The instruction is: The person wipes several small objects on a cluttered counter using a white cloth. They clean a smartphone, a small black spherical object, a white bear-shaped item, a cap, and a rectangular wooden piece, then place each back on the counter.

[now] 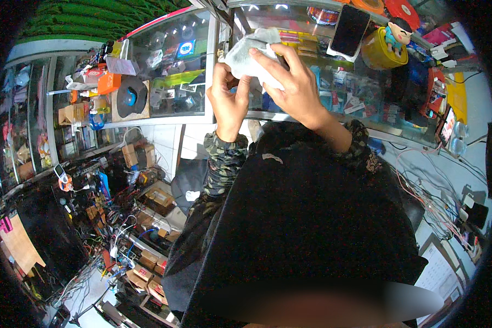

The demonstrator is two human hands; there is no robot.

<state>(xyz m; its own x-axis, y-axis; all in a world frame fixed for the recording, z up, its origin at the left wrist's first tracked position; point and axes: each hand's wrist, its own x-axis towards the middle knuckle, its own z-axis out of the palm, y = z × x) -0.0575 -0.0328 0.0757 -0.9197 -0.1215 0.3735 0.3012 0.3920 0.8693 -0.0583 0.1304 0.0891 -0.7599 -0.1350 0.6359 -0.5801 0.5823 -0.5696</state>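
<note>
A crumpled white cloth is held up between my two hands, above the front edge of the glass display counter. My left hand grips its lower left side, thumb and fingers closed on it. Over its right side lies my right hand, with the fingers bent and pressed onto the fabric. Whether something is wrapped inside the cloth cannot be seen. To the right of my hands, a smartphone with a dark screen lies on a white base on the counter.
A yellow tub with a cartoon figurine stands far right. Small packets fill the glass counter. On the left counter are an orange box and a round black object. Tangled cables hang at right; boxes and electronics crowd the lower left.
</note>
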